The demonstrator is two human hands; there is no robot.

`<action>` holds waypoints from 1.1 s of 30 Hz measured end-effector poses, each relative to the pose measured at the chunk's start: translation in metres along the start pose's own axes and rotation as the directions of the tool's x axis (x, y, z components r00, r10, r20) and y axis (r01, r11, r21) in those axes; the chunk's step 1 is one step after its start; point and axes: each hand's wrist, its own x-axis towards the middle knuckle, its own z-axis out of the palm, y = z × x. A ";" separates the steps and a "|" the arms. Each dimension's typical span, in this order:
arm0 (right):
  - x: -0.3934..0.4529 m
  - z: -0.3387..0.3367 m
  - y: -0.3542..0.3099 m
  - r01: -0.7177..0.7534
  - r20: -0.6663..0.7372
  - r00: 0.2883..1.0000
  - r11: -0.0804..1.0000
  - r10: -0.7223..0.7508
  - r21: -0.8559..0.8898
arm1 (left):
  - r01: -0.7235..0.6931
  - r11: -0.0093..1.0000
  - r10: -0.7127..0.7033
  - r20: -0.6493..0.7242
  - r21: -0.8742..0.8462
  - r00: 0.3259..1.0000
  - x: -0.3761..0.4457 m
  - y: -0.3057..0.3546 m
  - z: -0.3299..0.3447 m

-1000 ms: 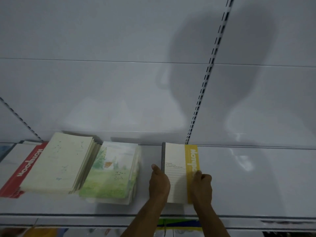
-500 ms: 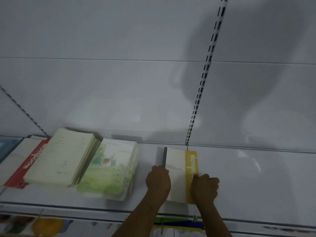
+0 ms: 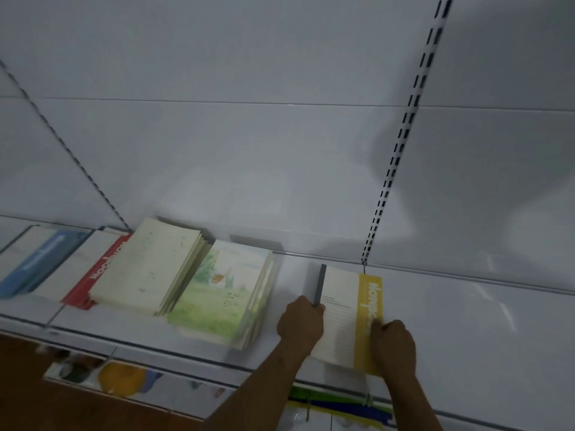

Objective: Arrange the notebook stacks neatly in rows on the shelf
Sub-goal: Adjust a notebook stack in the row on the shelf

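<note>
1. Both hands, left (image 3: pixel 301 321) and right (image 3: pixel 392 343), grip the cream-and-yellow notebook stack (image 3: pixel 348 318) on the white shelf (image 3: pixel 466 331).
2. It sticks past the front edge, so it could tip off.
3. A hard push could slide the top books crooked.

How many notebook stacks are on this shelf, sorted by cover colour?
Blue-banded stack: 1
Red-banded stack: 1
Plain cream stack: 1
Green meadow stack: 1
Yellow-banded stack, held between the left hand and the right hand: 1
Total: 5 stacks on the white shelf.
</note>
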 end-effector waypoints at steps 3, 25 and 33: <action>0.000 0.002 -0.002 0.001 -0.033 0.999 1.000 -0.001 -0.003 | -0.022 0.999 0.023 0.043 -0.027 0.999 0.007 -0.001 -0.003; -0.038 -0.007 -0.054 -0.215 -0.155 0.968 0.972 0.198 -0.095 | 0.097 0.909 0.108 0.454 -0.406 0.884 0.013 -0.018 -0.034; -0.028 -0.027 -0.050 -0.234 -0.033 0.972 0.972 0.234 -0.019 | 0.055 0.941 0.083 0.385 -0.334 0.919 0.008 -0.014 -0.040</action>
